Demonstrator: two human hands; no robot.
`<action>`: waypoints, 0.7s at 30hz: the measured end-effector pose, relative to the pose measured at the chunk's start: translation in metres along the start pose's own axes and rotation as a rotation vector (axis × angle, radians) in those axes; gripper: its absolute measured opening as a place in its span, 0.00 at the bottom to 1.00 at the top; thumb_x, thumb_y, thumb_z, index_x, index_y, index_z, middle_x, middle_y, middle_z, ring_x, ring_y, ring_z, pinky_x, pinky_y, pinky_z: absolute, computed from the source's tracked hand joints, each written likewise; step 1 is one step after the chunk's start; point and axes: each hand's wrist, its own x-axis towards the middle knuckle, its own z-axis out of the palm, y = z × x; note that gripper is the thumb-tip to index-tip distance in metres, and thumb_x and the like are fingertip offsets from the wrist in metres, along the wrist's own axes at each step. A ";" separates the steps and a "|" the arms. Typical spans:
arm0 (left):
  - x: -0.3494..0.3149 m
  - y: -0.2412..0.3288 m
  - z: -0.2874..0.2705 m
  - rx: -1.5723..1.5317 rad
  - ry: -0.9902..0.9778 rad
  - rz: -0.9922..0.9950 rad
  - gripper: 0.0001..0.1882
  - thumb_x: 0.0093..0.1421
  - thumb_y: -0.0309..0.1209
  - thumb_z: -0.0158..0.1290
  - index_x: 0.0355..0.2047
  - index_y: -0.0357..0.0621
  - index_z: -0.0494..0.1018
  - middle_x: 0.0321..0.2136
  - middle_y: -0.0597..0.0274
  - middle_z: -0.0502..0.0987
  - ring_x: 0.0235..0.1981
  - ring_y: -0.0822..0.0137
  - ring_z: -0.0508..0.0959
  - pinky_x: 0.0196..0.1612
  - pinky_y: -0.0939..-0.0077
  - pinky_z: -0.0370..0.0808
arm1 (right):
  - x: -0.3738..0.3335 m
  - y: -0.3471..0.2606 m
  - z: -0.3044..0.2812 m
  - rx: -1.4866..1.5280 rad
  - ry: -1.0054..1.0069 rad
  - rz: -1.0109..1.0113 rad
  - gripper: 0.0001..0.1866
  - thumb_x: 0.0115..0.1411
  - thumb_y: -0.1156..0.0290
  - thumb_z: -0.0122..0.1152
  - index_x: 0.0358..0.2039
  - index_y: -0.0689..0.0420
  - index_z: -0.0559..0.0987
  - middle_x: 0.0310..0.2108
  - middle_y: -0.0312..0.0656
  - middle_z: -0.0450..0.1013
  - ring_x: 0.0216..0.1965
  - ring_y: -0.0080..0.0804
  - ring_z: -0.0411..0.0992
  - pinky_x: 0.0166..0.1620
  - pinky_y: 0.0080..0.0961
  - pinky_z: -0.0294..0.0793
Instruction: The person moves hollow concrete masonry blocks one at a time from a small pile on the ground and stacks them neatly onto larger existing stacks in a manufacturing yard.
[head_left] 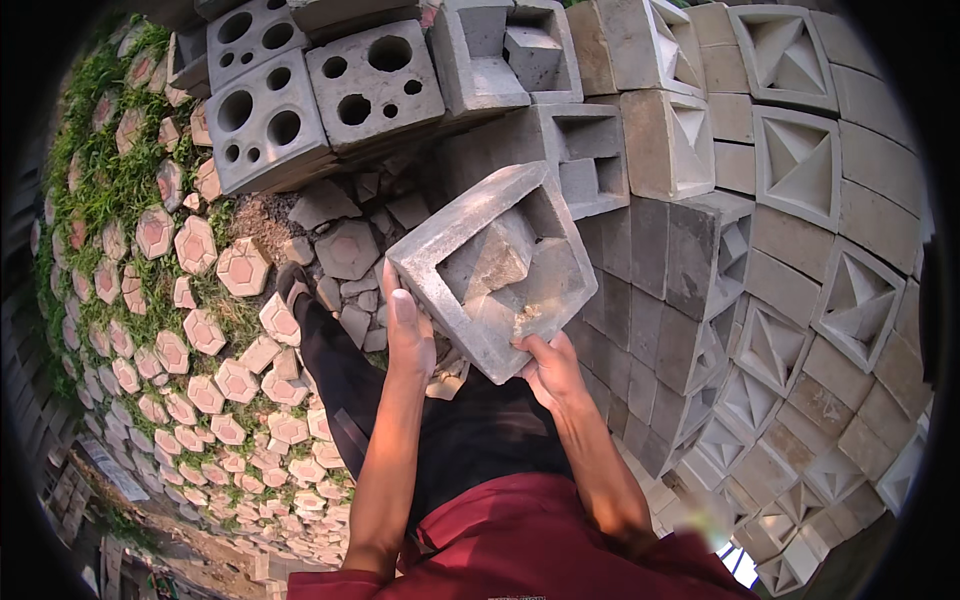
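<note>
Between my two hands is a square grey concrete vent block (430, 285), held tilted in front of my body. Its recessed face, with angled inner wedges, points up toward me. My left hand (408, 335) supports the block's left side, thumb up along the edge and palm against it. At the lower right corner my right hand (553, 368) grips the rim, its thumb over the front edge and the other fingers hidden underneath. A small yellowish crumbly patch lies inside the block near that thumb.
Stacked vent blocks (797, 165) with triangular recesses form a wall on the right. Ahead stand blocks with round holes (268, 120) and square-patterned blocks (583, 160). Hexagonal pavers (204, 332) with grass cover the ground at left. Broken concrete pieces (325, 203) lie by my foot.
</note>
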 end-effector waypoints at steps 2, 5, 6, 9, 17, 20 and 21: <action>0.021 -0.027 0.040 0.134 0.015 -0.005 0.50 0.52 0.47 0.57 0.63 0.36 0.41 0.58 0.50 0.55 0.59 0.60 0.57 0.62 0.68 0.52 | 0.015 -0.028 -0.020 0.010 0.020 -0.036 0.26 0.52 0.81 0.50 0.53 0.66 0.60 0.49 0.48 0.65 0.48 0.41 0.69 0.43 0.46 0.75; 0.063 -0.045 0.087 0.232 -0.014 -0.027 0.46 0.49 0.33 0.61 0.61 0.32 0.46 0.52 0.49 0.62 0.55 0.60 0.64 0.58 0.70 0.59 | 0.038 -0.061 -0.045 0.059 0.041 -0.094 0.24 0.53 0.80 0.51 0.51 0.67 0.62 0.47 0.48 0.67 0.46 0.42 0.70 0.43 0.46 0.76; 0.078 -0.052 0.094 0.261 -0.030 -0.053 0.44 0.48 0.33 0.62 0.60 0.33 0.48 0.52 0.50 0.63 0.54 0.61 0.64 0.57 0.70 0.59 | 0.050 -0.072 -0.054 0.077 0.026 -0.108 0.23 0.53 0.80 0.51 0.50 0.67 0.63 0.46 0.48 0.67 0.46 0.42 0.71 0.42 0.46 0.76; 0.113 -0.063 0.125 0.399 -0.110 -0.039 0.32 0.50 0.35 0.60 0.53 0.38 0.61 0.46 0.57 0.68 0.50 0.65 0.67 0.54 0.72 0.62 | 0.076 -0.103 -0.064 0.132 0.037 -0.177 0.19 0.52 0.79 0.52 0.46 0.69 0.66 0.42 0.48 0.69 0.41 0.42 0.73 0.39 0.46 0.77; 0.163 -0.086 0.180 0.507 -0.110 -0.102 0.39 0.49 0.40 0.60 0.58 0.38 0.57 0.51 0.55 0.66 0.52 0.62 0.65 0.57 0.70 0.58 | 0.108 -0.139 -0.078 0.279 0.136 -0.186 0.18 0.51 0.79 0.53 0.44 0.70 0.68 0.40 0.50 0.69 0.38 0.42 0.73 0.36 0.49 0.77; 0.164 -0.091 0.188 0.403 -0.089 -0.136 0.46 0.50 0.42 0.58 0.63 0.38 0.46 0.57 0.53 0.58 0.57 0.60 0.60 0.60 0.70 0.54 | 0.111 -0.147 -0.084 0.265 0.113 -0.146 0.18 0.51 0.79 0.53 0.43 0.69 0.68 0.40 0.49 0.69 0.39 0.42 0.73 0.38 0.52 0.76; 0.163 -0.095 0.195 0.342 -0.065 -0.141 0.49 0.52 0.44 0.57 0.64 0.37 0.41 0.61 0.51 0.53 0.61 0.59 0.56 0.62 0.70 0.51 | 0.112 -0.152 -0.084 0.252 0.091 -0.139 0.18 0.51 0.80 0.54 0.43 0.69 0.68 0.40 0.49 0.69 0.39 0.43 0.73 0.38 0.52 0.76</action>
